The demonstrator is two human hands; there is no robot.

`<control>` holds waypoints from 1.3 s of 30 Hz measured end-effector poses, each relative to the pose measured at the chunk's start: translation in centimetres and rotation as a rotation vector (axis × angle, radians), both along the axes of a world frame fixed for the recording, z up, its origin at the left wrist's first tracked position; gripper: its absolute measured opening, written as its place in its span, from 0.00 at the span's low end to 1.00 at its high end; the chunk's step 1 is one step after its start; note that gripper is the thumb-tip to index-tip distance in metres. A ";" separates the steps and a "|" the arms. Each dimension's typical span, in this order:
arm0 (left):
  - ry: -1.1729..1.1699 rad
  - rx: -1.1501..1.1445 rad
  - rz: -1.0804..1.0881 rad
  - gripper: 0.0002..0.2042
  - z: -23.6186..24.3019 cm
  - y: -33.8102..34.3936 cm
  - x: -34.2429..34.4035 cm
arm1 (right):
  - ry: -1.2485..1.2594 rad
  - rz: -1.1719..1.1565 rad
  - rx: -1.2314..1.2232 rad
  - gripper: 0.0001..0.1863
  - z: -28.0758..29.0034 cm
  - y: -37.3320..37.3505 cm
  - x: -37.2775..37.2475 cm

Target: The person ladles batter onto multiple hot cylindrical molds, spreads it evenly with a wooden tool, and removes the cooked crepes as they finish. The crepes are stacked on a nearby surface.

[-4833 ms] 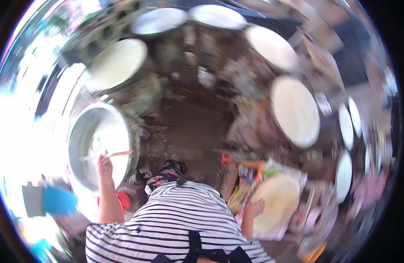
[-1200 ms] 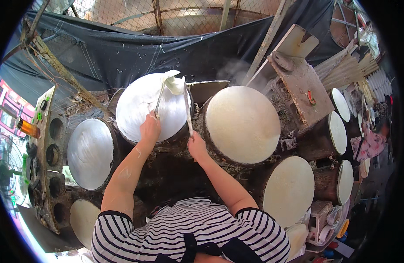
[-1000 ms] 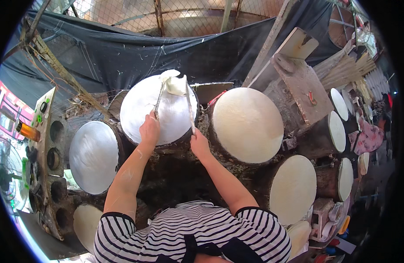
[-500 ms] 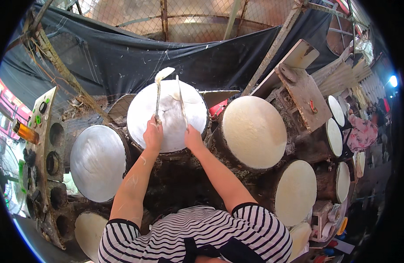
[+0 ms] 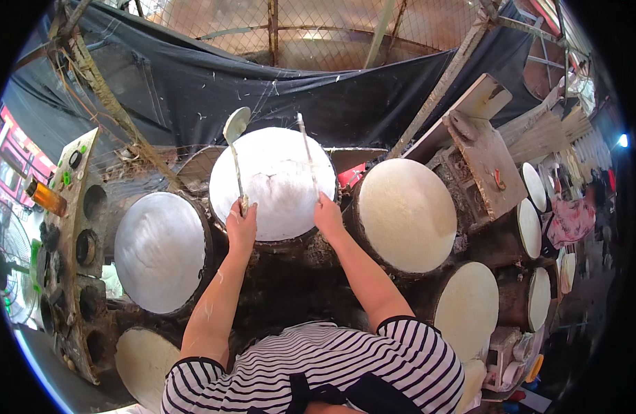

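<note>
My left hand (image 5: 241, 224) is closed round the handle of a ladle (image 5: 236, 125), whose pale round bowl points away from me past the griddle's far left edge. In my right hand (image 5: 328, 214) is a thin pale stick (image 5: 306, 146), pointing away from me over the griddle's right side. Under both tools lies a round griddle (image 5: 273, 214) with a shiny white surface, a small darker patch near its middle. To its left is a grey metal griddle (image 5: 159, 255), streaked and bare-looking. On the right, another griddle carries a cream-coloured sheet (image 5: 406, 214).
More round cream tops (image 5: 467, 303) stand at the right, and one (image 5: 147, 366) at lower left. A tilted board (image 5: 487, 159) rises behind. Black sheeting (image 5: 193, 96) hangs across the back. An orange bottle (image 5: 46, 199) sits at the left. A person in pink (image 5: 572, 219) is far right.
The ladle's bowl has swung left and turned. My right hand and the stick have moved to the right, apart from the left. The white on the griddle looks more even. The view has shifted slightly.
</note>
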State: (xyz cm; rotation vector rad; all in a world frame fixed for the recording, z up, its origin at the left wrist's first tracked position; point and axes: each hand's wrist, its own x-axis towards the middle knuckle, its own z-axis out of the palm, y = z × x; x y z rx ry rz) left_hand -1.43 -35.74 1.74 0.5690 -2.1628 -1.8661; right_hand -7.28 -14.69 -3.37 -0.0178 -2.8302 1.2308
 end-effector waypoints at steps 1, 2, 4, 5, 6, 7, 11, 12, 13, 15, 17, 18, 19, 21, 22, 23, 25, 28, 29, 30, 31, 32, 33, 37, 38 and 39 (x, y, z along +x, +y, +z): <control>0.001 0.042 0.010 0.13 0.1 0.2 0.4 | -0.006 0.018 0.004 0.18 -0.7 0.1 0.0; 0.006 0.081 0.023 0.13 0.4 0.4 0.6 | -0.007 0.038 0.005 0.18 -1.5 -0.3 -0.4; 0.010 0.094 0.054 0.12 0.8 0.2 0.9 | -0.091 0.085 0.076 0.19 -1.2 -2.4 -0.3; 0.004 0.073 0.060 0.12 1.0 0.3 1.1 | -0.080 0.119 0.046 0.19 -1.4 -3.4 -0.1; -0.002 0.052 0.065 0.11 1.2 0.4 1.4 | -0.068 0.152 0.016 0.19 -1.6 -4.2 0.1; -0.022 0.067 0.066 0.11 1.7 0.3 1.7 | -0.057 0.189 -0.012 0.19 -1.5 -4.7 0.3; -0.002 0.087 0.097 0.09 2.5 0.0 3.0 | -0.028 0.144 0.083 0.18 0.4 -2.6 -0.6; 0.026 0.082 0.107 0.08 2.2 0.0 3.2 | 0.068 0.079 0.048 0.18 -0.4 -2.1 -1.6; 0.027 0.083 0.108 0.09 2.0 0.0 3.4 | 0.011 0.099 0.088 0.18 -0.4 -2.3 -1.8; 0.029 0.085 0.109 0.09 1.7 0.0 3.7 | -0.102 0.139 0.169 0.19 -0.4 -3.3 -2.1; 0.046 0.078 0.144 0.09 1.4 0.0 3.7 | -0.100 0.215 0.137 0.19 0.1 -5.3 -0.6; 0.054 0.076 0.157 0.09 1.3 0.1 3.8 | -0.087 0.222 0.114 0.19 -0.5 -6.1 -0.3; 0.047 0.068 0.163 0.10 1.2 0.1 3.9 | -0.075 0.233 0.091 0.19 -0.8 -6.6 0.0; 0.033 0.050 0.177 0.10 1.2 -0.1 4.1 | -0.042 0.251 0.075 0.18 -1.0 -5.6 -0.4; 0.030 0.045 0.179 0.10 1.3 -0.3 4.3 | -0.039 0.253 0.092 0.18 -0.4 -4.6 -1.4; 0.026 0.043 0.178 0.10 1.5 -0.2 4.7 | -0.037 0.253 0.113 0.19 0.2 -3.6 -2.5; 0.011 0.066 0.180 0.09 1.6 0.0 5.2 | -0.023 0.157 0.207 0.16 1.2 -2.6 -5.2; -0.010 0.126 0.200 0.09 1.7 0.5 5.9 | -0.049 0.247 0.201 0.14 0.5 -2.6 -6.0; -0.009 0.137 0.215 0.09 2.1 0.8 6.0 | -0.054 0.283 0.189 0.14 0.3 -3.0 -5.6; -0.007 0.147 0.229 0.09 2.3 1.1 6.1 | -0.093 0.320 0.196 0.15 0.2 -3.5 -5.0; -0.010 0.150 0.238 0.09 2.2 1.1 6.3 | -0.138 0.364 0.201 0.17 0.4 -4.2 -3.6; -0.005 0.156 0.244 0.10 2.2 1.1 6.3 | -0.176 0.404 0.212 0.19 0.7 -4.4 -2.8; 0.000 0.162 0.250 0.10 2.1 1.2 6.2 | -0.146 0.441 0.195 0.19 0.6 -4.0 -2.2; -0.021 0.162 0.300 0.11 2.8 1.8 6.8 | -0.082 0.462 0.214 0.21 1.8 -1.8 -3.8; -0.020 0.149 0.312 0.11 2.5 2.0 7.0 | -0.089 0.401 0.234 0.21 1.9 -1.5 -5.6; -0.020 0.137 0.324 0.11 2.4 2.2 7.1 | -0.096 0.340 0.253 0.20 1.9 -1.2 -7.0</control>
